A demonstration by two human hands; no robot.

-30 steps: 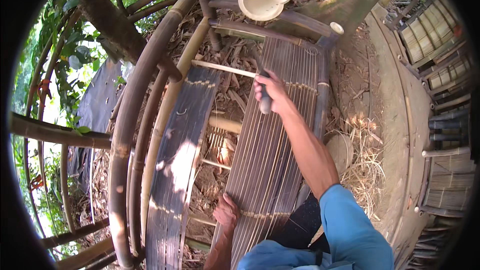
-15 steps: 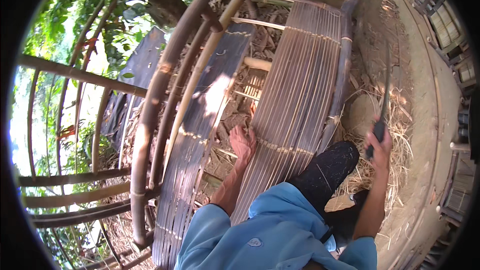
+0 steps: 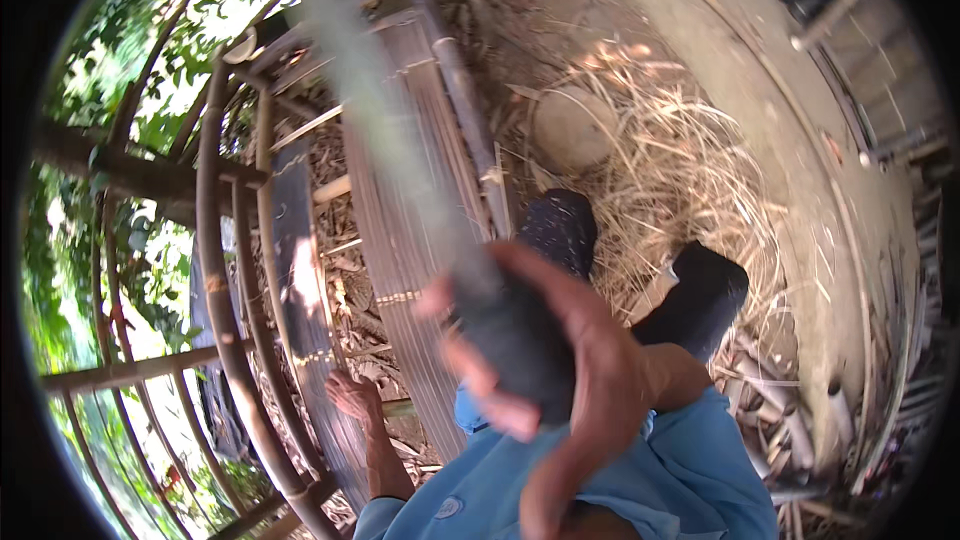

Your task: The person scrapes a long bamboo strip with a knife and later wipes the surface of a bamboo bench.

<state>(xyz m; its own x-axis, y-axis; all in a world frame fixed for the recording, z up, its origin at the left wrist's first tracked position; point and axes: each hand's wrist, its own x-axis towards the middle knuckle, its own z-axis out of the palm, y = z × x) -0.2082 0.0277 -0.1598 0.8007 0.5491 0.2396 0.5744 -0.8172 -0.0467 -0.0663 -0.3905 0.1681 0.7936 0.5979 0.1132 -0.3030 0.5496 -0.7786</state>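
Close before my view, my right hand [image 3: 610,370] is wrapped round the black handle of a machete [image 3: 520,350]. Its long blade, smeared by motion, points up and to the left across the bamboo bench. Lower left, my left hand [image 3: 356,400] rests at the inner edge of the bench's dark slatted strip [image 3: 345,455], beside the gap. Its fingers lie on the slats and hold nothing that I can see. A wider brown slatted strip [image 3: 420,340], bound with pale ties, runs along the gap's right side.
Bamboo rails [image 3: 225,280] curve along the bench's left side, with leafy plants beyond. To the right lie a round stump [image 3: 573,128] and a heap of pale shavings [image 3: 690,140]. Cut bamboo pieces [image 3: 770,395] lie farther right, near a raised earthen edge [image 3: 790,140].
My right hand has swung the machete up and leftward, from beside the bench to close before my view. My left hand has shifted from the wide strip's edge to the darker strip. The view has turned rightward.
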